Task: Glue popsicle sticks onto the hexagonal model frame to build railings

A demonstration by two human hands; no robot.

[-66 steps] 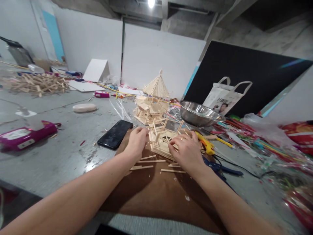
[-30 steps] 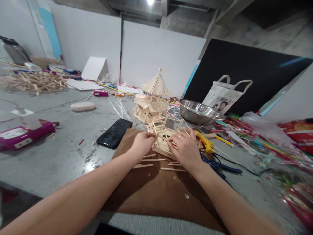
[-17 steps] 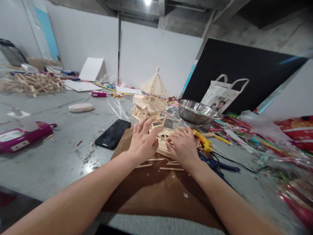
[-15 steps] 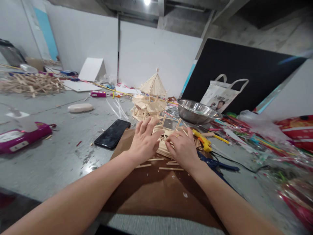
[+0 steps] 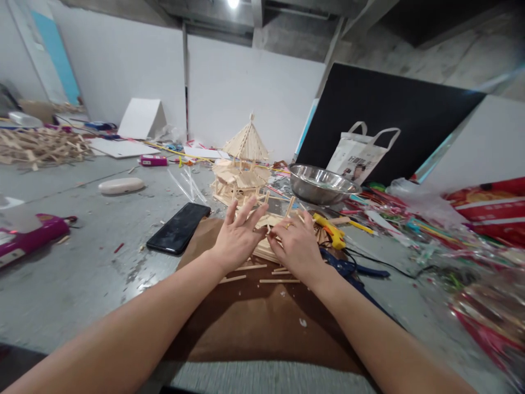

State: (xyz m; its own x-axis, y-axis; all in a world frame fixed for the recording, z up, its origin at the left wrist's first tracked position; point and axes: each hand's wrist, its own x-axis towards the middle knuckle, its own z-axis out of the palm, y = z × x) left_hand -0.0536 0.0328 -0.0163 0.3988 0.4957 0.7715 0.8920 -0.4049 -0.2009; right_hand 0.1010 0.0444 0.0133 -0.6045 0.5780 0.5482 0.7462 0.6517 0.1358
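Observation:
Over a low base of pale wooden sticks (image 5: 264, 250), both of my hands meet with their fingertips close together. A short wooden stick (image 5: 269, 226) shows between them. My left hand (image 5: 240, 241) has thumb and forefinger drawn together at it, the other fingers raised and spread. My right hand (image 5: 298, 246), with a ring on it, bends its fingers in a pinch on the same stick. Thin posts (image 5: 290, 207) stand up from the base behind the hands. My fingers hide much of the base. Several loose sticks (image 5: 251, 267) lie on brown paper (image 5: 246, 328) in front.
A tiered stick pagoda (image 5: 246, 148) stands behind the base. Left are a phone (image 5: 179, 228), a white case (image 5: 121, 186) and a purple device (image 5: 35, 238). Right are a yellow glue gun (image 5: 331, 231), blue pliers (image 5: 353, 268), a steel bowl (image 5: 322, 186) and plastic-wrapped craft material (image 5: 488, 306).
The view has shifted slightly, so most things sit further left. My left forefinger and thumb have drawn closer to my right fingertips; both hands remain over the base.

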